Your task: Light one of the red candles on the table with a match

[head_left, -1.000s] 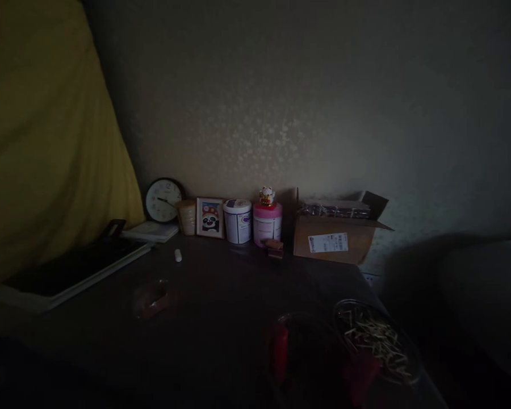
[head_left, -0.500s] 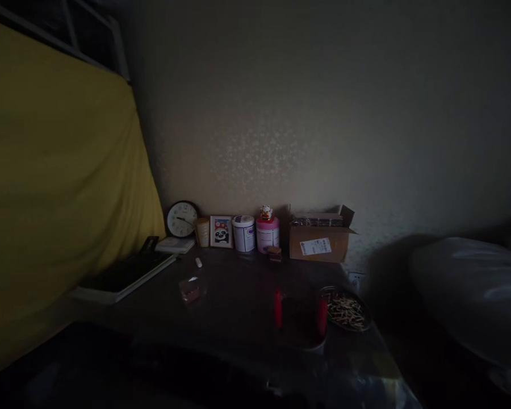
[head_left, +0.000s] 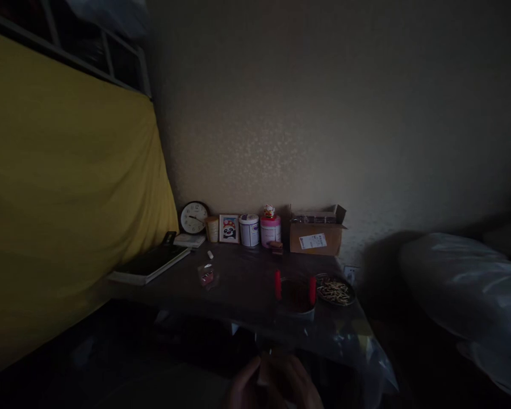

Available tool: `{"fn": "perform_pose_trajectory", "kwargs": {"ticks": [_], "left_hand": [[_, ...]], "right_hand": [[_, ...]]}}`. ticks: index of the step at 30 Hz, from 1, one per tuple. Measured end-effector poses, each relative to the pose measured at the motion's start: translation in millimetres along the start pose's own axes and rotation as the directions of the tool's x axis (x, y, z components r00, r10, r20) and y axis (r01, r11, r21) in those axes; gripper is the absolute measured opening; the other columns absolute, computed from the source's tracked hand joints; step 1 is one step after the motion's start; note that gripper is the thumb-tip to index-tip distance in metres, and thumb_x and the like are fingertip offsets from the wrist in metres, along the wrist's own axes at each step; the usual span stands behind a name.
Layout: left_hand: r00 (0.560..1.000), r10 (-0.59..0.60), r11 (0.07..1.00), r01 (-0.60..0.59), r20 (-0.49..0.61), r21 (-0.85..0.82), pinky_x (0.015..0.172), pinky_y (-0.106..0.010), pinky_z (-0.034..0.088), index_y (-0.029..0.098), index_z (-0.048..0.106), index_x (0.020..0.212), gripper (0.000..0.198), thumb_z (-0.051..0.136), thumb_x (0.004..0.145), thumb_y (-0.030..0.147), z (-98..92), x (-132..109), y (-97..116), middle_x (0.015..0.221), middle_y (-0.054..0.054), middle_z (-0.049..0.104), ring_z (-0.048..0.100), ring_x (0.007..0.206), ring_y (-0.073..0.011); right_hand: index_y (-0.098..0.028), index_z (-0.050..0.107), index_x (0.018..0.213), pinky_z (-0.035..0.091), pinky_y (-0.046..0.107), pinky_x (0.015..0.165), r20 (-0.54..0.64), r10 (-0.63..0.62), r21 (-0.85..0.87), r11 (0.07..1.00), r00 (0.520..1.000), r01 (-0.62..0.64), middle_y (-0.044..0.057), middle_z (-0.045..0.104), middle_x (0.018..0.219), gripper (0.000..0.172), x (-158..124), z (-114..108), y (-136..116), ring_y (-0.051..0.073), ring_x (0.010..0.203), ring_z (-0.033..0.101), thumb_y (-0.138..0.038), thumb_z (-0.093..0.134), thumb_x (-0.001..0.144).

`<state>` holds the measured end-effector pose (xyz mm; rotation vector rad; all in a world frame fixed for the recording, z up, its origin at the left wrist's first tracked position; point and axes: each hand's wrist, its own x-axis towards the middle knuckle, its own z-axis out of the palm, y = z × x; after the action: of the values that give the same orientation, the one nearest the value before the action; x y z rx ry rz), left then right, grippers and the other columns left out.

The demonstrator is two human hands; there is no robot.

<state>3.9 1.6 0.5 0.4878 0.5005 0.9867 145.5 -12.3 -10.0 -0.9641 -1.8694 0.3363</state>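
Small tan piece (head_left: 264, 368) sat between my two hands at the bottom edge of the view. My left hand (head_left: 243, 384) and right hand (head_left: 300, 387) were curled in against it, but it was too dark for me to tell which one gripped it. Half a second before, neither hand had shown, and the dark table under clear plastic sheet (head_left: 238, 287) had filled more of the view.

Just beyond the hands stood a dark round bowl (head_left: 297, 298) with two red sticks (head_left: 277, 284) upright at its rim. A shallow dish of pale splinters (head_left: 335, 291) sat just beside it to the right. Further beyond, along the speckled wall (head_left: 323, 113), ran a row of things:
- a round black-rimmed clock (head_left: 193, 217)
- a framed panda picture (head_left: 229, 228)
- a white tub (head_left: 249, 230)
- a pink tub (head_left: 270, 231)
- an open cardboard box (head_left: 315, 240)

A hanging yellow cloth (head_left: 68, 199) filled the left of the view. Pale bedding (head_left: 460, 278) lay off to the right.
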Motion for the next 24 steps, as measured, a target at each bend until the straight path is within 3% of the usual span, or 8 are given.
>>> {"fn": "perform_pose_trajectory", "kwargs": {"ticks": [5, 8, 14, 24], "left_hand": [[0.996, -0.030, 0.993, 0.040, 0.089, -0.110, 0.077, -0.027, 0.042, 0.016, 0.066, 0.078, 0.015, 0.063, 0.074, 0.030, 4.1, 0.7, -4.5, 0.078, -0.005, 0.064, 0.059, 0.083, -0.0172], [0.993, -0.028, 0.985, 0.047, 0.117, -0.163, 0.078, -0.026, 0.041, 0.015, 0.067, 0.081, 0.015, 0.063, 0.075, 0.029, 7.6, -1.7, -5.5, 0.081, -0.005, 0.064, 0.058, 0.082, -0.0160], [0.989, 0.019, 0.998, -0.009, 0.147, -0.066, 0.083, -0.033, 0.040, 0.016, 0.067, 0.095, 0.025, 0.059, 0.077, 0.032, 12.0, -3.0, -5.0, 0.100, -0.009, 0.065, 0.057, 0.096, -0.0239], [0.987, 0.016, 1.000, -0.018, 0.162, 0.014, 0.085, -0.032, 0.041, 0.019, 0.063, 0.105, 0.027, 0.051, 0.084, 0.031, -1.4, 2.0, -9.5, 0.108, -0.008, 0.063, 0.054, 0.105, -0.0227]], "right_hand": [[-0.029, 0.051, 0.117, 0.048, 0.028, 0.090, 0.122, 0.057, 0.051, 0.997, 0.991, -0.063, 0.006, 0.057, 0.117, 0.031, 8.8, -16.8, -21.0, 0.020, 0.109, 0.055, -0.028, 0.051, 0.086], [-0.028, 0.049, 0.119, 0.046, 0.029, 0.092, 0.127, 0.049, 0.098, 0.993, 0.991, -0.062, 0.006, 0.054, 0.120, 0.033, 10.2, -19.2, -25.3, 0.019, 0.110, 0.053, -0.025, 0.050, 0.086], [-0.027, 0.049, 0.120, 0.046, 0.029, 0.091, 0.097, 0.055, 0.095, 0.993, 0.994, -0.065, 0.007, 0.053, 0.120, 0.038, 5.9, -14.6, -18.3, 0.019, 0.109, 0.053, -0.015, 0.048, 0.084], [-0.025, 0.049, 0.121, 0.048, 0.031, 0.090, 0.119, 0.004, 0.005, 1.000, 0.993, -0.004, 0.008, 0.053, 0.122, 0.045, 6.4, -16.1, -15.7, 0.019, 0.109, 0.054, -0.007, 0.048, 0.080]]}}
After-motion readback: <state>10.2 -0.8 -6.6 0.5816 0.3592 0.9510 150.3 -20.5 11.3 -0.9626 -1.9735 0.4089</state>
